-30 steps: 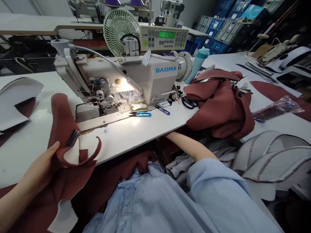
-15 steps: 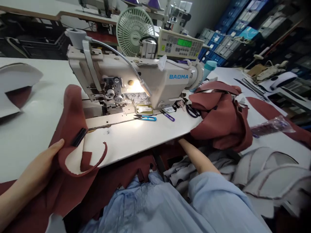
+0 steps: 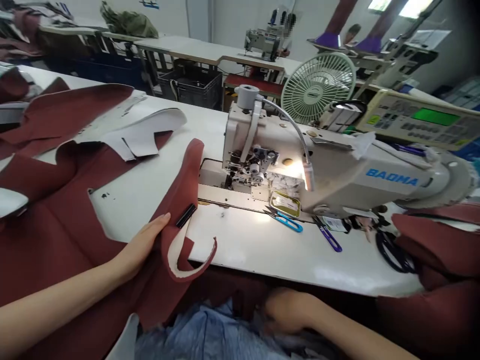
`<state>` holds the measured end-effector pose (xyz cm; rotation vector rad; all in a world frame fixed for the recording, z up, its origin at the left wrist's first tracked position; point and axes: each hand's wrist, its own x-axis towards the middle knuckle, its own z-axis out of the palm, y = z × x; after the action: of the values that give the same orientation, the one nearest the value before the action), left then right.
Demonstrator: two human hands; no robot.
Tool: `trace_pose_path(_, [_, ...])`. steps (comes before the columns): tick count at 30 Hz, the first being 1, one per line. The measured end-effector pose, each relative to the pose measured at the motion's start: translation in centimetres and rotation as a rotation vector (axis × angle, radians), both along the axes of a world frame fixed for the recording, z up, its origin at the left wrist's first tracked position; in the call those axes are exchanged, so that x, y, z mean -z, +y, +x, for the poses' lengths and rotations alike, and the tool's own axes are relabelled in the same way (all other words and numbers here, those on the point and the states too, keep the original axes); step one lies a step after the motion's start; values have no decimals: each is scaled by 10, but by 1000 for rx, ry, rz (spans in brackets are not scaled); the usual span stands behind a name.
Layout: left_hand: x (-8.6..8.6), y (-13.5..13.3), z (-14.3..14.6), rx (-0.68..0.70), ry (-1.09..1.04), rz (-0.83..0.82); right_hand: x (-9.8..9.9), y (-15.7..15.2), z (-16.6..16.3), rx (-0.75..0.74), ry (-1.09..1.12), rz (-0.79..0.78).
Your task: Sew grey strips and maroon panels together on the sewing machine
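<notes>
The maroon panel point(image 3: 187, 170), seemingly soft, limp and foam-backed, drapes over the bench point(image 3: 262, 245) edge left of the sewing machine point(image 3: 337, 175), probably best taken at its edge where the left hand point(image 3: 140, 245) pinches it between its fingers; the right hand point(image 3: 285, 310), blurred below, hides its fingers' state.

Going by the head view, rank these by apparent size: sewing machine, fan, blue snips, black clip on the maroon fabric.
Largest to smallest:
1. sewing machine
2. fan
3. blue snips
4. black clip, close to the snips, and nearer the camera.
</notes>
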<state>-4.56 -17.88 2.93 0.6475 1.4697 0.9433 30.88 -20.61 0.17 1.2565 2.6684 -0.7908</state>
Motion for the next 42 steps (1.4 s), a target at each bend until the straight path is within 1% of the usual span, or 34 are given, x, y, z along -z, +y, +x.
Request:
trace_pose_path(1, [0,-6,-1,-3,4,0,-12,1,-6,-104,66,-154])
trace_pose_path(2, [0,-11,-2,-6,21,3,-24,4,-13,-180,142,-344])
trace_pose_path(3, [0,-16,-3,-7,51,7,-35,10,-21,-212,234,-541])
trace_pose_path(4, [2,-22,-5,-8,96,12,-44,19,-32,-166,298,-711])
trace_pose_path(5, [4,-26,-7,-11,156,18,-51,31,-46,-49,368,-842])
trace_pose_path(6, [6,-31,-9,-9,224,27,-54,44,-61,68,457,-906])
trace_pose_path(7, [7,-35,-10,3,293,39,-54,58,-79,149,541,-929])
trace_pose_path(9, [9,-41,-13,64,396,77,-46,89,-116,304,706,-911])
trace_pose_path(10, [8,-43,-14,118,422,104,-41,104,-135,368,778,-970])
trace_pose_path(11, [5,-45,-16,186,435,131,-37,118,-153,417,842,-1074])
trace_pose_path(12, [2,-47,-18,260,442,152,-33,130,-170,496,898,-1164])
trace_pose_path(14, [-9,-50,-24,412,464,181,-29,150,-199,637,1051,-1223])
trace_pose_path(16, [-22,-52,-33,575,509,206,-30,164,-219,744,1197,-1180])
trace_pose_path(19, [-42,-46,-54,813,588,217,-30,172,-234,791,1293,-1090])
trace_pose_path(20, [-47,-40,-62,855,607,221,-28,172,-235,790,1296,-1066])
trace_pose_path(21, [-51,-29,-69,849,624,245,-26,172,-234,794,1295,-1041])
trace_pose_path(22, [-53,-16,-76,788,637,296,-24,171,-233,802,1290,-1013])
trace_pose_path(23, [-54,2,-81,669,645,378,-21,170,-230,810,1285,-985])
trace_pose_path(24, [-54,22,-83,507,650,479,-18,169,-228,817,1279,-958])
trace_pose_path(26, [-48,67,-76,183,640,647,-13,168,-222,830,1267,-905])
trace_pose_path(27, [-43,90,-67,108,636,714,-12,167,-218,836,1264,-876])
trace_pose_path(28, [-37,109,-56,71,651,778,-11,165,-215,844,1261,-845])
trace_pose_path(29, [-29,126,-42,77,687,820,-11,164,-211,853,1260,-811])
trace_pose_path(31, [-11,145,-13,198,767,840,-11,160,-202,878,1264,-742])
trace_pose_path(32, [-1,147,-1,285,813,842,-11,157,-197,892,1269,-710])
trace_pose_path(34, [16,140,16,469,931,848,-11,149,-185,895,1274,-637])
trace_pose_path(36, [30,125,19,607,1066,884,-11,140,-174,858,1238,-558])
trace_pose_path(37, [34,118,16,651,1126,906,-12,136,-169,832,1207,-524])
trace_pose_path(39, [39,106,2,687,1213,923,-16,130,-163,795,1163,-471])
trace_pose_path(42, [42,92,-25,704,1291,866,-28,126,-164,782,1181,-412])
